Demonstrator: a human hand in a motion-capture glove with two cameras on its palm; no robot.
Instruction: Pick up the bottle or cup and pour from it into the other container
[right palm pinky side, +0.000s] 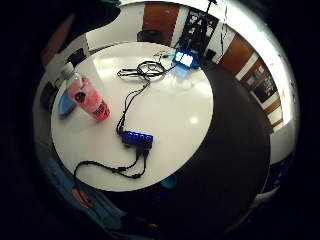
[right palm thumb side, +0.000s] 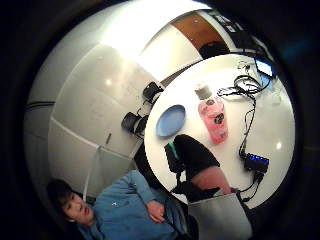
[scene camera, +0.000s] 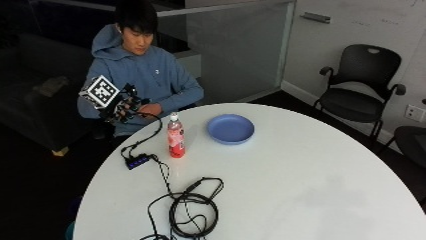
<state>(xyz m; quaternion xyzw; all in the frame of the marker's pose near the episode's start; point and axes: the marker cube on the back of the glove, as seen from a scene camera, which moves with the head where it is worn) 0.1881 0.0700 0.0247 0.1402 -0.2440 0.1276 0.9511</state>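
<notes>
We take the pink bottle (scene camera: 176, 136) as our landmark. It stands upright on the round white table (scene camera: 299, 190), with its cap still on, and nothing touches it. The blue bowl (scene camera: 230, 128) — the other container — lies near the bottle, on the side away from the gloved hand, and the two do not touch. A small black hub (scene camera: 138, 161) with blue lights sits just beside the bottle on the hand's side, and its cable (scene camera: 193, 200) runs past the bottle to a coil further along the table.

Our gloved right hand (scene camera: 126, 107) hangs in the air above the table edge, apart from the bottle and higher than its cap. The fingers look loosely bent and they hold nothing; whether they are spread or together we cannot tell from here.

The step in hand, as we judge it, is the reach and the grasp. To do it well we should come down toward the bottle from the hub side, passing over the hub and cable without catching them. We should open the fingers before arrival and take the bottle around its body, not at the cap — the cap probably must come off before any pouring. The bottle is tall and narrow, so a side bump may tip it toward the bowl.
</notes>
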